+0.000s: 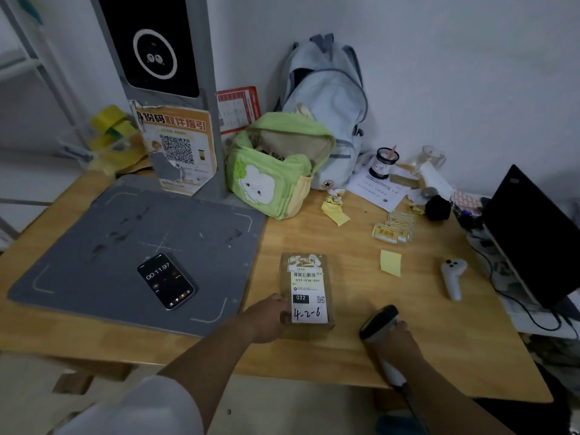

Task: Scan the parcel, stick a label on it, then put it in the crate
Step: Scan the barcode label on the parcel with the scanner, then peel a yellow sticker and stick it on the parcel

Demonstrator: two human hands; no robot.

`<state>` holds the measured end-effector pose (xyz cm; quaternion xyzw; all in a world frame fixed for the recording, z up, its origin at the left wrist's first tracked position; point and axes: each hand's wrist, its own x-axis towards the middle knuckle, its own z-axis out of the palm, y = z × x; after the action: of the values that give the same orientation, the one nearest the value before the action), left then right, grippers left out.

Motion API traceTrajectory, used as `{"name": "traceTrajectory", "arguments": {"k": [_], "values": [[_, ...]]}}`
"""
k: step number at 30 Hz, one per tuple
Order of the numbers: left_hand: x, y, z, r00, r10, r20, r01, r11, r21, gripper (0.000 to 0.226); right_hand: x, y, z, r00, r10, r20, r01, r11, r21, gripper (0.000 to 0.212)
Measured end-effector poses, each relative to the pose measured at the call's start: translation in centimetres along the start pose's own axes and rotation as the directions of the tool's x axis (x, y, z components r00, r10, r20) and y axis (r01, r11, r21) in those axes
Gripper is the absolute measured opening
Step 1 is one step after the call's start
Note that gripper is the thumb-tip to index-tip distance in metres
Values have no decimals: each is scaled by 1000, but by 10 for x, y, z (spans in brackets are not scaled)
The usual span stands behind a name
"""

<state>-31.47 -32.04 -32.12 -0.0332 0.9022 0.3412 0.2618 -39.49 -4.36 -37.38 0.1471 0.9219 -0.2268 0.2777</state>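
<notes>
On the surface (314, 356), right of the grey mat (141, 246), the parcel (306, 293) lies label up, the left hand (266, 321) with fingers steadying its near left side. The right hand (397, 343) grips the scanner (378, 321); best tilt its head toward the barcode. Open wood lies right; the front edge is near.
</notes>
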Motion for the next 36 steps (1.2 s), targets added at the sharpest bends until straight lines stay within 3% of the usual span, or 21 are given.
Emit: {"name": "traceTrajectory", "arguments": {"k": [3, 6, 9, 11, 13, 15, 19, 21, 24, 31, 36], "values": [[2, 5, -7, 1000, -12, 3, 12, 1000, 0, 41, 1, -24, -15, 1000, -12, -21, 11, 1000, -16, 87], [5, 6, -16, 998, -52, -47, 47, 995, -93, 28, -16, -54, -31, 993, -71, -91, 72, 997, 8, 64], [13, 7, -34, 979, -37, -201, 9, 991, -136, 10, -31, -80, -49, 985, -107, -138, 110, 994, 20, 48], [16, 14, -51, 947, 4, -321, -53, 988, -147, 26, -39, -97, -62, 971, -134, -196, 149, 987, 64, 44], [15, 25, -70, 917, 47, -397, -128, 976, -178, 28, -50, -114, -76, 945, -188, -268, 225, 968, 113, 38], [14, 36, -90, 906, 63, -418, -177, 955, -239, 23, -60, -129, -90, 907, -235, -349, 302, 941, 151, 33], [12, 51, -121, 900, 40, -434, -232, 886, -400, 34, -75, -143, -114, 837, -238, -493, 376, 905, 201, 29], [12, 58, -131, 902, 40, -429, -249, 861, -444, 27, -76, -143, -123, 813, -246, -527, 397, 897, 195, 27], [17, 66, -139, 904, 43, -426, -255, 852, -457, 17, -77, -140, -135, 805, -249, -538, 422, 878, 226, 21], [35, 95, -146, 943, -15, -332, -168, 841, -515, 16, -59, -139, -153, 883, -235, -407, 399, 833, 384, 14], [70, 116, -148, 957, -8, -291, -152, 840, -520, 18, -24, -143, -172, 900, -238, -366, 389, 818, 424, 8]]}}
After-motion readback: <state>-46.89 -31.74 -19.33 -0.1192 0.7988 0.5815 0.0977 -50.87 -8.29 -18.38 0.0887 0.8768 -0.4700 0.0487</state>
